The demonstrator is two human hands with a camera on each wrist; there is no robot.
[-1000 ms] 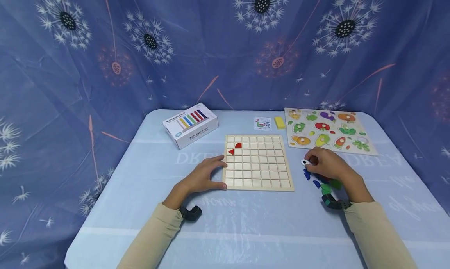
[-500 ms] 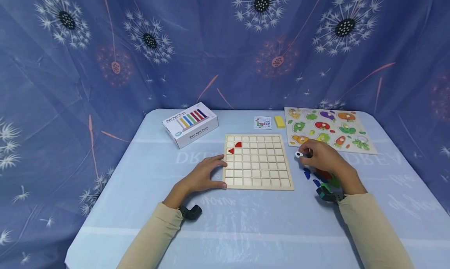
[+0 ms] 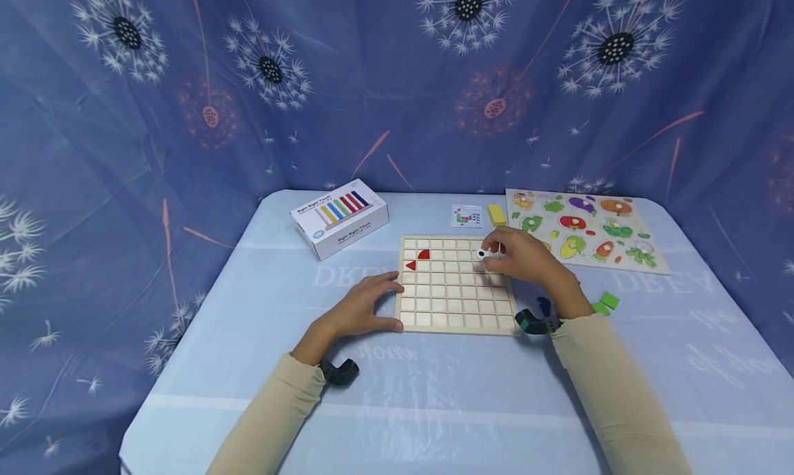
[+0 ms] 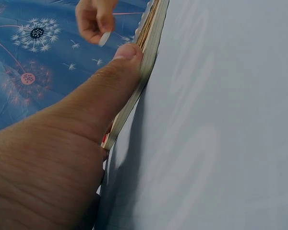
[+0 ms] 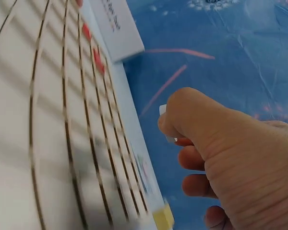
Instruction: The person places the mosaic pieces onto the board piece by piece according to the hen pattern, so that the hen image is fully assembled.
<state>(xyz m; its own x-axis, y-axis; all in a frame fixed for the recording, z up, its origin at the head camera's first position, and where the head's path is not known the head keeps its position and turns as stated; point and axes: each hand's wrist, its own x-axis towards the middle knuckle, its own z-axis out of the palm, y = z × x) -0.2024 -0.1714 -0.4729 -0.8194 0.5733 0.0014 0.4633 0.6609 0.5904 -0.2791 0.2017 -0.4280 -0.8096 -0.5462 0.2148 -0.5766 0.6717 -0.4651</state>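
A wooden grid board (image 3: 455, 296) lies at the middle of the table. My left hand (image 3: 362, 306) rests against its left edge, thumb near the lower corner and fingers spread higher up. In the left wrist view the thumb (image 4: 120, 72) presses the board's side. Between thumb and index finger, my right hand (image 3: 524, 254) pinches a white round piece with a black dot (image 3: 481, 254), over the board's upper right. The right wrist view shows only a sliver of this white piece (image 5: 162, 110). A red quarter-circle (image 3: 424, 254) and a red triangle (image 3: 411, 265) sit in upper-left cells.
Dark blue pieces (image 3: 544, 305) and green pieces (image 3: 609, 300) lie right of the board, partly behind my right forearm. Behind it are a small printed card (image 3: 466, 216), a yellow block (image 3: 497, 214) and a vegetable puzzle board (image 3: 626, 230). A white box (image 3: 356, 227) stands back left.
My right hand has carried the white dotted piece from the loose pieces leftward and away from me, over the board. The left hand stays at the board's edge.
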